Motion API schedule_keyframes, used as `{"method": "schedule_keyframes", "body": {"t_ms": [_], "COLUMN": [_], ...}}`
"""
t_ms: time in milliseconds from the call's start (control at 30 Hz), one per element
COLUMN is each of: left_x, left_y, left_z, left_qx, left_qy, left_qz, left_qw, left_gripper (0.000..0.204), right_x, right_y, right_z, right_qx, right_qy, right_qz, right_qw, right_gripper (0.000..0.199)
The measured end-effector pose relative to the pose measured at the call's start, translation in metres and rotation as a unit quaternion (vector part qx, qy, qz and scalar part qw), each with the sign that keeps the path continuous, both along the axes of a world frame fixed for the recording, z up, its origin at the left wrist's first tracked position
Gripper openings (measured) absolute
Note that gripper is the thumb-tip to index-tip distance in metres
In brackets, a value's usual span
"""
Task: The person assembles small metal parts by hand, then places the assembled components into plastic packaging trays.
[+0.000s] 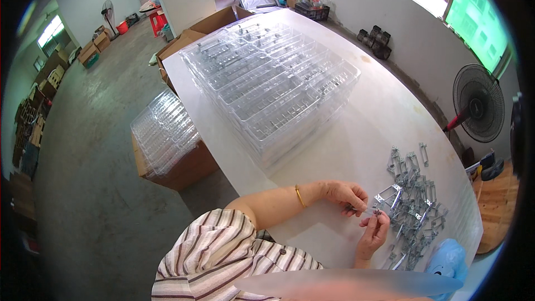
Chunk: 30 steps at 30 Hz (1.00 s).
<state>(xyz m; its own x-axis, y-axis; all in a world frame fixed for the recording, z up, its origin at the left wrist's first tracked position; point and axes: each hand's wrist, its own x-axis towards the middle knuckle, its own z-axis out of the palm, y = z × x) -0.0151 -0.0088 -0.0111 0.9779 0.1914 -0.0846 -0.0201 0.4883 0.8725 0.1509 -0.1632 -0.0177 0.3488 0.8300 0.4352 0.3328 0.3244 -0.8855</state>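
Note:
My left hand point(344, 193), with a gold bracelet at its wrist, pinches one end of a small metal bracket point(368, 210) above the white table. The fingertips of my right hand point(374, 233) close on the other end, so the bracket spans both hands. Fingers hide part of it. Just right of my hands lies a loose heap of similar grey metal brackets point(413, 203). Farther off on the table stands a tall stack of clear plastic trays point(262, 95), with rows of metal parts in the top tray's compartments.
A blue plastic bag point(447, 259) sits at the table's near right corner. Left of the table, a cardboard box point(181, 170) holds more clear trays point(165, 131). A black fan point(477, 103) stands beyond the right edge, near a round wooden top point(496, 206).

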Motion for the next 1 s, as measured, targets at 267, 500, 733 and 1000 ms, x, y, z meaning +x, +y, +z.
{"method": "schedule_keyframes", "body": {"t_ms": [267,500,733,1000], "left_x": [0.0011,0.0029,0.0026,0.0027], "left_y": [-0.0018,0.0002,0.0004,-0.0001], "left_z": [-0.0010,-0.0044,-0.0037,-0.0047], "left_qx": [-0.008,-0.016,-0.007,-0.006], "left_qy": [-0.005,-0.009,-0.013,-0.015], "left_qz": [0.003,0.000,-0.002,-0.005], "left_qw": [1.000,1.000,1.000,1.000], "left_gripper": [0.027,0.029,0.029,0.030], "right_x": [0.0008,0.0026,0.0020,0.0034], "right_y": [-0.0031,-0.0027,-0.0029,-0.0034], "right_z": [0.0009,0.0001,0.0026,-0.0006], "right_qx": [-0.014,-0.017,-0.025,-0.027], "right_qy": [-0.004,0.002,0.000,0.008], "right_qz": [0.000,0.002,-0.002,-0.006], "right_qw": [1.000,1.000,1.000,1.000], "right_gripper": [0.006,0.006,0.006,0.006]}}
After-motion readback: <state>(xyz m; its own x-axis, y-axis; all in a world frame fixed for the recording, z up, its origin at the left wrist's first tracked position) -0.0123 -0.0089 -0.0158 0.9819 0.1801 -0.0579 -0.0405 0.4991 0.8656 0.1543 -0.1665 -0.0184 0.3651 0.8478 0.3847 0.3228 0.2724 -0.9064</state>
